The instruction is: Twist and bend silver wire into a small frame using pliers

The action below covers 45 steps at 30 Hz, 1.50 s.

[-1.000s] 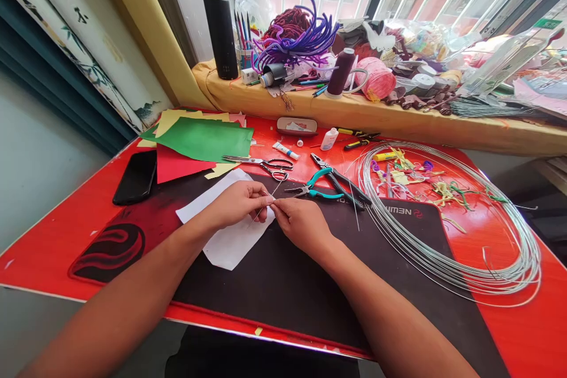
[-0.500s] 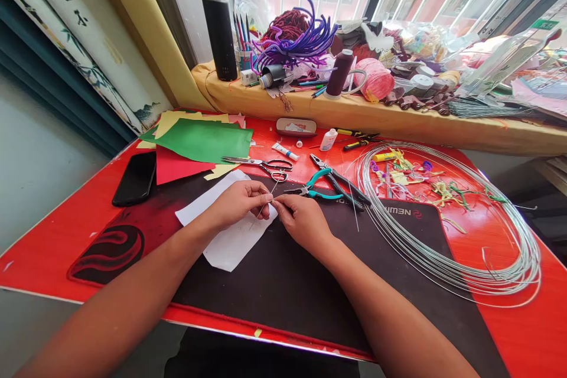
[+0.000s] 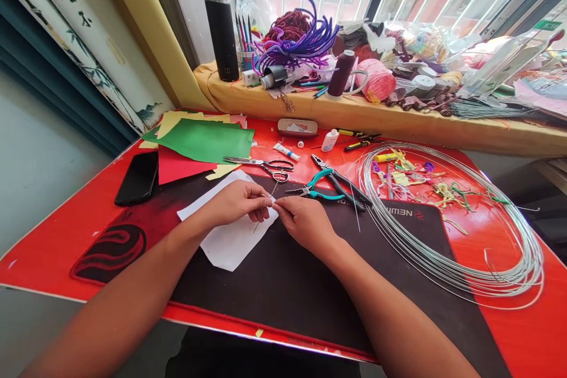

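Observation:
Thin metal wire [image 3: 258, 223] passes through the fingers of my left hand [image 3: 241, 203], which is closed in a pinch on it. My right hand [image 3: 305, 221] is also pinched, its fingertips meeting the left ones; what lies between them is too small to make out. Under both hands' fingers lies a white sheet of paper [image 3: 230, 248] on the black desk mat [image 3: 283, 301]. Just beyond are scissors [image 3: 261, 163], teal-handled pliers [image 3: 316, 184] and black-handled pliers [image 3: 343, 183]. A short straight wire [image 3: 355, 207] rests beside the pliers.
At right a large coil of silver wire [image 3: 527, 248] surrounds colourful scraps [image 3: 447, 192]. Green paper [image 3: 208, 139], red paper [image 3: 183, 165] and a phone [image 3: 138, 178] lie at left. A glue bottle [image 3: 330, 140] and tube [image 3: 286, 152] stand farther back, before a crowded sill [image 3: 283, 100].
The hands stay pinched together in nearly the same place. The wire below the left fingers has shifted slightly, and the whole view has moved a little.

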### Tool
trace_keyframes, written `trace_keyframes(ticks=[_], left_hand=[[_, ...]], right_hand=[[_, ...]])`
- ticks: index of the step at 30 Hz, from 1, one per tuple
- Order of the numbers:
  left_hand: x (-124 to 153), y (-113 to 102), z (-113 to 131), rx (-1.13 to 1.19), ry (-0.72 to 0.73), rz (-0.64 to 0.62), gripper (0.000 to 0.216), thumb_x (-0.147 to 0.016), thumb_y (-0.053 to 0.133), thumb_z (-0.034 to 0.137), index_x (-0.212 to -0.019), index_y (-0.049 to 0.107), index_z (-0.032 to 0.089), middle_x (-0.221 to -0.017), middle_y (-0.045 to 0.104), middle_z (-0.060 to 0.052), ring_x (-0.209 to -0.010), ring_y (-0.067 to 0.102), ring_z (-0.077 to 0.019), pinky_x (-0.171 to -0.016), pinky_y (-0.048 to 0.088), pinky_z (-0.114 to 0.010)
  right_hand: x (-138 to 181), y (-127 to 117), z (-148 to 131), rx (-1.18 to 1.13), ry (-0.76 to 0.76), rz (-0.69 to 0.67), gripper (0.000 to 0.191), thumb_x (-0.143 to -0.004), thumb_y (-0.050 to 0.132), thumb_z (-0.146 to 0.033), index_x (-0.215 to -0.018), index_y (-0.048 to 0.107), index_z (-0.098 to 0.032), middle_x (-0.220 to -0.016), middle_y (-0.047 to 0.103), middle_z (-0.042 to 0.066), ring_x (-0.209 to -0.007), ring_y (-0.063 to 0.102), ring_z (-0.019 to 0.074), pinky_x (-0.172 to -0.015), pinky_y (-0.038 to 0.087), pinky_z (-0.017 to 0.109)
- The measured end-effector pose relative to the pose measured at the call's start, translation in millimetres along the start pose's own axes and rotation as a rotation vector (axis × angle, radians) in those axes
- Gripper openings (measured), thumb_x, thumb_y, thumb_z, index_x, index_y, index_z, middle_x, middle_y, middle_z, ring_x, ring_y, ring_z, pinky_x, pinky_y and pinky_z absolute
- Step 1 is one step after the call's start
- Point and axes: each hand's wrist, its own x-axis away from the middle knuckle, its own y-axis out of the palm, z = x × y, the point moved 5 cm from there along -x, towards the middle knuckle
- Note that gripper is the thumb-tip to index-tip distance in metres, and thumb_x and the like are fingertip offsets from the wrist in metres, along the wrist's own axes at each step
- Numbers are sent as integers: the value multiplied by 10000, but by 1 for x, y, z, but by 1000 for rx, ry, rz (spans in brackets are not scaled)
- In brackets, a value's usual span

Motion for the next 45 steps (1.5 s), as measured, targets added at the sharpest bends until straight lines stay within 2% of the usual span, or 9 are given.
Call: trace_keyframes(ticks=[11,18,23,30,38,45], left_hand=[[0,2,3,32,58,12,292,-915,672,424,-826,715,149,-700,733,-61,-589,655,-144,-567,530,-246],[-3,4,-2,16,49,41,333,-888,700,489,-839,694,160,-669,722,-49,-579,655,-155,-568,538,-265],[-3,5,-3,142,-8,16,407,-850,736,550,-807,688,148,-704,738,-68,-571,647,-142,-563,527,-253],[0,3,-7,341,-106,-81,439,-859,741,577,-896,723,139,-851,789,-128,-616,671,-147,-605,549,-260],[0,2,-10,346,-115,-108,394,-901,709,521,-950,732,131,-865,798,-137,-627,694,-149,-615,553,-250],[-3,5,-10,209,-93,-27,384,-896,670,518,-862,677,135,-771,777,-119,-611,687,-163,-616,564,-274]], right_hand=[[-1,-1,0,-37,22,19,223,-1047,563,-268,-970,760,-197,-912,794,55,-793,711,177,-695,432,256],[-1,0,5,-108,64,36,182,-1020,600,-257,-1070,770,-214,-1038,810,61,-881,738,195,-759,484,265],[0,-2,6,-100,51,87,178,-1019,602,-239,-1078,768,-218,-1028,810,55,-916,745,203,-796,493,270],[-2,-6,7,-45,47,95,178,-1014,600,-222,-1037,776,-220,-1002,810,54,-898,742,203,-791,491,271],[-1,-5,5,-46,36,97,189,-1029,588,-257,-1048,771,-214,-1002,809,59,-889,740,202,-791,489,272],[-2,0,6,-62,62,47,180,-1016,598,-241,-1028,774,-209,-995,810,58,-860,735,196,-768,479,269]])
